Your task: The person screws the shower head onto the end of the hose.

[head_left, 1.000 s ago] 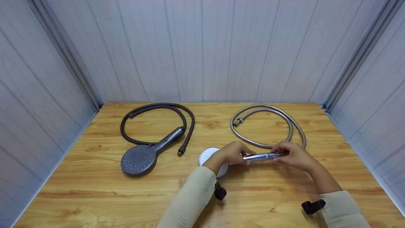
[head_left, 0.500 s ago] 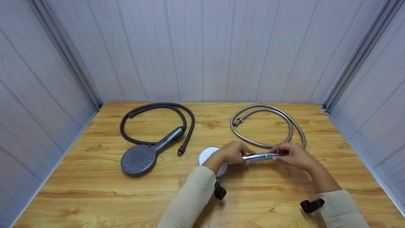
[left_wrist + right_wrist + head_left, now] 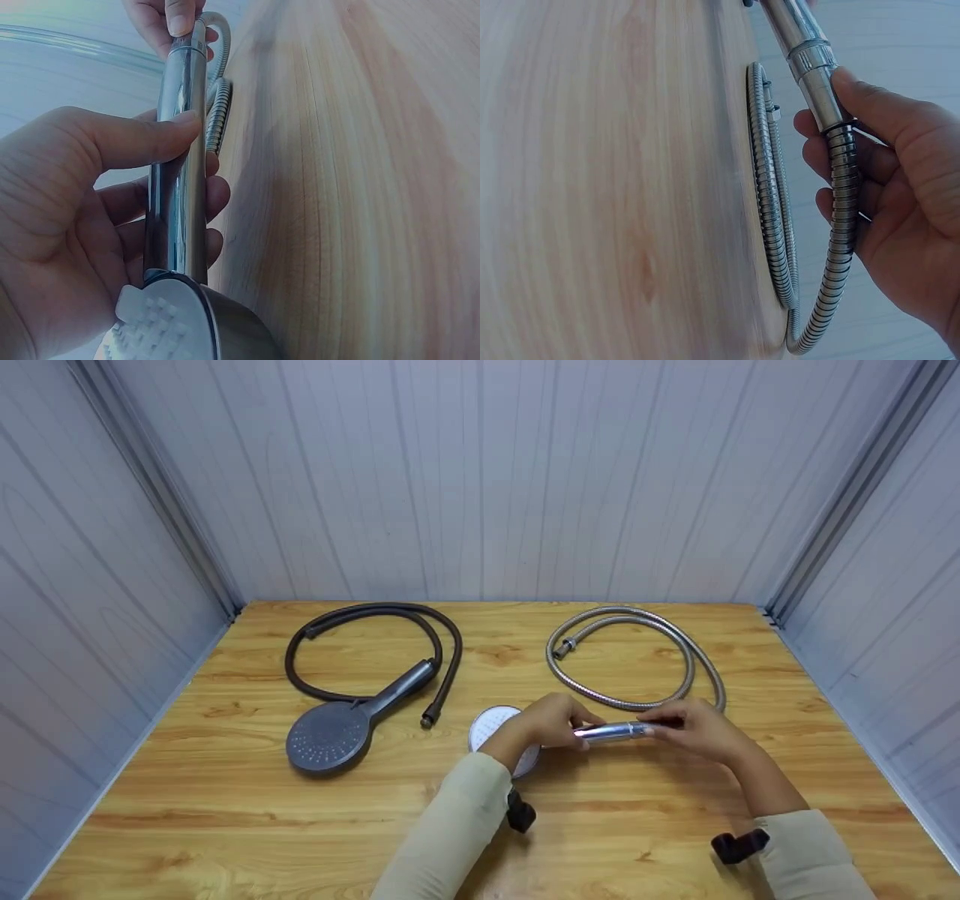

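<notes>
My left hand (image 3: 553, 721) grips the chrome handle (image 3: 178, 210) of a shower head, whose white nozzle face (image 3: 491, 726) lies partly behind that wrist. Thumb and fingers wrap around the handle from opposite sides. At the handle's end my right hand (image 3: 701, 729) pinches the chrome connector nut (image 3: 825, 99) of a metal shower hose (image 3: 842, 214). The nut sits in line against the handle, and the hose bends down from it beside my palm. The handle is held just above the wooden table (image 3: 600, 840).
The rest of the metal hose loops behind my hands, its loose end fitting (image 3: 568, 646) at the loop's left. On the left lie a dark grey shower head (image 3: 328, 737) and a black hose (image 3: 450, 675). Pale panel walls (image 3: 480, 487) enclose the table's back and sides.
My right fingers have shifted slightly around the connector nut, with the thumb and fingertips slightly further left. My left hand keeps its grip, and the shower head has barely moved.
</notes>
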The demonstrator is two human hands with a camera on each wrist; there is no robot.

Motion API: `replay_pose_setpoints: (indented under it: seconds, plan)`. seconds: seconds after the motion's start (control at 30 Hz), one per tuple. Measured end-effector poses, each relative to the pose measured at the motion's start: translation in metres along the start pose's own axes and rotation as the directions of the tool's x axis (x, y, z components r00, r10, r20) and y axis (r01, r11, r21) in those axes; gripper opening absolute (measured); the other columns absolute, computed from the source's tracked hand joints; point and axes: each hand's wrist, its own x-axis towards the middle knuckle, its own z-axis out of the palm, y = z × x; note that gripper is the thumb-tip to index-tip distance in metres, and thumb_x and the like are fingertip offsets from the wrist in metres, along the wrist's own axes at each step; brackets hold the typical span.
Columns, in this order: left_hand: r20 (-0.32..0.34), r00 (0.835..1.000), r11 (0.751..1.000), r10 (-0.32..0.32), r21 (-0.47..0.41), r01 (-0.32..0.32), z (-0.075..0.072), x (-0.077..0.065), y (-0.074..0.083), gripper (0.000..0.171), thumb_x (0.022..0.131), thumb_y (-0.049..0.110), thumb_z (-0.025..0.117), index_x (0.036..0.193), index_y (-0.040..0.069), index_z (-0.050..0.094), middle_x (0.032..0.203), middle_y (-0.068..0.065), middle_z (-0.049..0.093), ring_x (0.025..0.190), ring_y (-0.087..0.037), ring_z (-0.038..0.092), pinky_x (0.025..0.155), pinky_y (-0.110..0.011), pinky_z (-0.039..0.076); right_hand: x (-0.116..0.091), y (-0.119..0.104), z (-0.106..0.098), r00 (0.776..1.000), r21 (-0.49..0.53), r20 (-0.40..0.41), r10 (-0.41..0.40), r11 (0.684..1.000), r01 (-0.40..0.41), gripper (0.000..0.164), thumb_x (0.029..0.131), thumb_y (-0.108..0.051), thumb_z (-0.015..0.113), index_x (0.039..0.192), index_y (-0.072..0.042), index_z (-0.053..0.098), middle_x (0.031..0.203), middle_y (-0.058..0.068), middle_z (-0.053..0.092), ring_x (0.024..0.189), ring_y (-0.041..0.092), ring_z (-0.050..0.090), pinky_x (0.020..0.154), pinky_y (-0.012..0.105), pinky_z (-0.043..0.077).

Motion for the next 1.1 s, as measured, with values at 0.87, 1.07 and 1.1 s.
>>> replay_pose_setpoints:
  seconds: [0.87, 1.07, 1.1]
  plan:
    - [0.015, 1.0, 1.0, -0.006, 0.006, 0.006, 0.004, -0.002, 0.002, 0.042, 0.081, 0.009, 0.079, 0.121, 0.019, 0.072, 0.082, 0.008, 0.066, 0.066, -0.006, 0.046, 0.057, -0.02, 0.038, -0.014, 0.008, 0.012, 0.976, 0.134, -0.168, 0.138, 0.984, -0.117, 0.031, 0.08, -0.014, 0.081, 0.106, -0.001, 0.073, 0.102, 0.009, 0.069, 0.092, 0.016, 0.063, 0.077, 0.024, 0.051]
    - [0.007, 1.0, 1.0, -0.008, 0.007, 0.008, 0.004, -0.002, 0.002, 0.042, 0.081, 0.009, 0.079, 0.12, 0.019, 0.072, 0.082, 0.009, 0.067, 0.067, -0.006, 0.046, 0.058, -0.02, 0.038, -0.013, 0.007, 0.011, 0.974, 0.134, -0.186, 0.127, 0.986, -0.103, 0.026, 0.08, -0.014, 0.081, 0.104, -0.006, 0.075, 0.101, 0.008, 0.069, 0.091, 0.016, 0.062, 0.078, 0.023, 0.049]
    - [0.006, 1.0, 1.0, -0.009, 0.006, 0.008, 0.003, -0.002, 0.002, 0.042, 0.081, 0.009, 0.079, 0.12, 0.019, 0.072, 0.082, 0.009, 0.067, 0.067, -0.007, 0.046, 0.058, -0.02, 0.038, -0.013, 0.006, 0.01, 0.974, 0.136, -0.186, 0.127, 0.985, -0.102, 0.026, 0.08, -0.014, 0.081, 0.104, -0.006, 0.075, 0.101, 0.008, 0.069, 0.091, 0.017, 0.062, 0.078, 0.023, 0.049]
